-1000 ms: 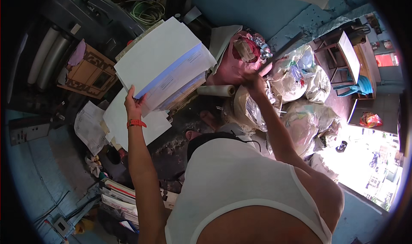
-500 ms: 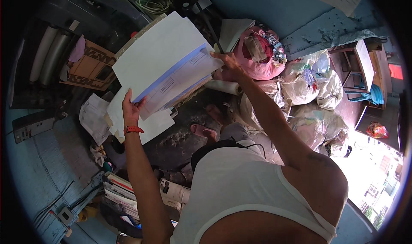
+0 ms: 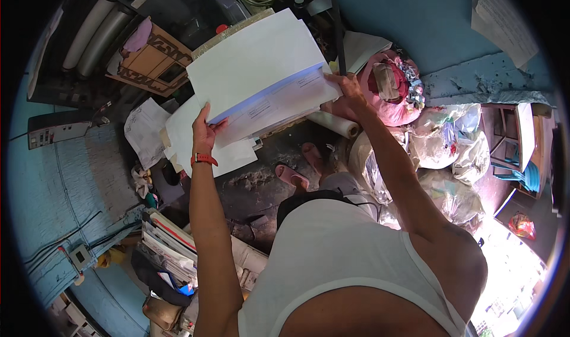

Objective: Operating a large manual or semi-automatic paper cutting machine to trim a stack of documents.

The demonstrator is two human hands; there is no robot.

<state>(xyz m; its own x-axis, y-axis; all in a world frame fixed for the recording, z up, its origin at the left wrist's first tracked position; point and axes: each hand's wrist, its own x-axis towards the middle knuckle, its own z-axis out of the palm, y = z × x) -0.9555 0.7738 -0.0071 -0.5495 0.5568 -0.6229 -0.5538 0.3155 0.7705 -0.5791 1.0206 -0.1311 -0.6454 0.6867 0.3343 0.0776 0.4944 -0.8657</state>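
A stack of white paper sheets (image 3: 252, 61) lies over a board-like surface in front of me. Along its near side runs a printed sheet (image 3: 279, 102) with a blue band. My left hand (image 3: 205, 132), with a red watch or band on its wrist, grips the left end of the printed sheet. At the opposite end my right hand (image 3: 347, 89) pinches the sheet's corner; part of its fingers is hidden. More white paper (image 3: 234, 156) sticks out below the stack, beside my left wrist.
A pink sack (image 3: 386, 102) and several stuffed clear plastic bags (image 3: 442, 138) stand on the right, near a roll of white material (image 3: 332, 123). To the left are a cut-out wooden panel (image 3: 155, 61) and a grey control box (image 3: 56, 129). Folders and papers (image 3: 169, 245) are piled at lower left.
The view has shifted, so the papers and both hands appear farther right. The printed sheet lies flatter against the stack. Both hands keep their grip on it.
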